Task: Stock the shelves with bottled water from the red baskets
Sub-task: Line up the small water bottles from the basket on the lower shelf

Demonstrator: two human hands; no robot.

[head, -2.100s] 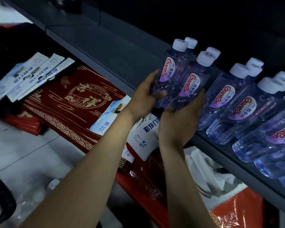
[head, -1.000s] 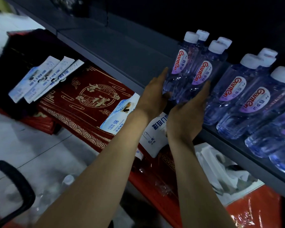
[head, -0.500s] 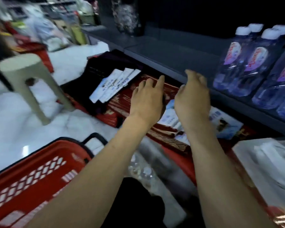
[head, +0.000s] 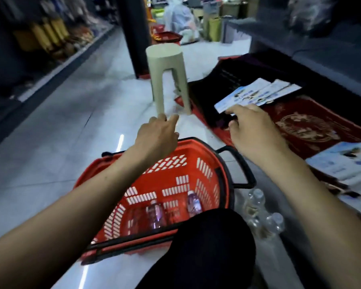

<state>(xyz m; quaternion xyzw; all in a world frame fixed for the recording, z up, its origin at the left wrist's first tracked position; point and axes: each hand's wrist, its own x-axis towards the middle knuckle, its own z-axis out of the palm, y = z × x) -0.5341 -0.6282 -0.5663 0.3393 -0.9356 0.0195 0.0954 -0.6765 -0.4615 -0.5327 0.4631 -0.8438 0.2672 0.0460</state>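
The tiled floor (head: 50,147) is carrying the red basket (head: 204,172), which is standing just in front of the person's knee (head: 213,243). The grey shelf (head: 321,49) is running along the upper right; its stocked part is lying outside the view.

Both hands are hovering above the basket's far rim, apart from each other. The left hand (head: 157,140) is reaching forward with straight fingers and is holding nothing. The right hand (head: 256,132) is hanging with loosely bent fingers, also empty, near the leaflets (head: 258,94).

Two water bottles (head: 154,213) are sitting at the basket bottom. More clear bottles (head: 256,201) are lying on the floor just beside its right wall.

Judged step: pick-up, with no bottle in hand. The next move is calling for lowering both hands into the basket, closing each round a bottle body, and lifting clear of the rim and black handle (head: 246,170).
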